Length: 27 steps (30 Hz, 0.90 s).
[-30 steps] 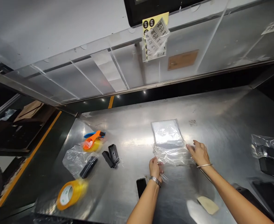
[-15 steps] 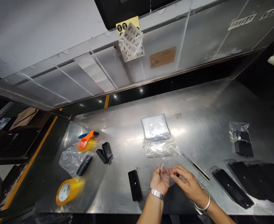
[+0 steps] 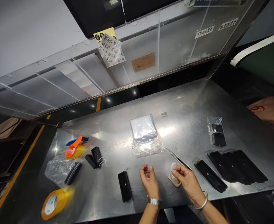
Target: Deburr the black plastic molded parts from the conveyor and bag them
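Observation:
My right hand (image 3: 188,182) pinches a small clear plastic bag (image 3: 173,175) between thumb and fingertips, just above the metal table. A beige patch shows at the bag's lower end; I cannot make out what it is. To the left, my left hand (image 3: 150,182) is empty, its fingers loosely curled and the thumb apart. A black rectangular case (image 3: 125,186) lies left of that hand. Beyond both hands rests a stack of clear plastic bags (image 3: 144,129). Metal tweezers (image 3: 179,158) lie behind my right hand.
On the right lie a bagged black case (image 3: 210,175), several more black cases (image 3: 232,166) and a bagged black device (image 3: 218,137). Leftward are yellow tape (image 3: 55,203), an orange-handled tool (image 3: 74,147), small black boxes (image 3: 95,157) and a plastic bag (image 3: 59,168). A clear panel (image 3: 174,49) stands behind.
My left hand has let go of the plastic bag and moved away to the left. The bag is now in my right hand alone. The camera view has turned to the right.

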Tool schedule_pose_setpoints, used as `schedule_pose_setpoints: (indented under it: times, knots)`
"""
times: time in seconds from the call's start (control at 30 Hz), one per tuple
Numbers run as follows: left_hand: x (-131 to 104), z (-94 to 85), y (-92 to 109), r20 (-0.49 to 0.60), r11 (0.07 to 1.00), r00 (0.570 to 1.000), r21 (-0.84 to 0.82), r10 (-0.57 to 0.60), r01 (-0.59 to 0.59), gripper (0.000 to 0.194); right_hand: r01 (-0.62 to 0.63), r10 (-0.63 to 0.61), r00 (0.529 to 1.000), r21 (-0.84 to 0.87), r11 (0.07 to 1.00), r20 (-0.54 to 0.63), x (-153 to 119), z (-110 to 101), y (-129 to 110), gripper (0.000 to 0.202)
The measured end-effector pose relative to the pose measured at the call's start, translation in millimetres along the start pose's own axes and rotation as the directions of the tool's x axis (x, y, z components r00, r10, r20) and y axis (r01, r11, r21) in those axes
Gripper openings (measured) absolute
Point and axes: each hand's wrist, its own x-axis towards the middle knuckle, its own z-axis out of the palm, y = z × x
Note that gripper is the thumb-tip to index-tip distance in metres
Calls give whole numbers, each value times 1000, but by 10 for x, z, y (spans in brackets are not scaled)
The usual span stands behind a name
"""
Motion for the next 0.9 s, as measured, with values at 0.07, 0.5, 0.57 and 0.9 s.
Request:
schedule_pose_setpoints:
  times: [0.07, 0.5, 0.57, 0.9]
  knots:
    - [-148, 28, 5, 165, 996, 985, 75, 42, -55, 29, 0, 2, 999, 44, 999, -43, -25, 7, 47, 34]
    - [-352, 256, -164, 368, 912, 919, 312, 143, -267, 33, -3, 50, 971, 197, 980, -235, -112, -6, 149, 34]
    - [-367, 281, -192, 373, 891, 910, 331, 179, -311, 33, 12, 39, 963, 186, 982, -266, -104, 6, 210, 32]
    - [-317, 263, -267, 411, 754, 873, 478, 261, -450, 21, 91, -72, 979, 91, 992, -190, -76, 42, 359, 26]
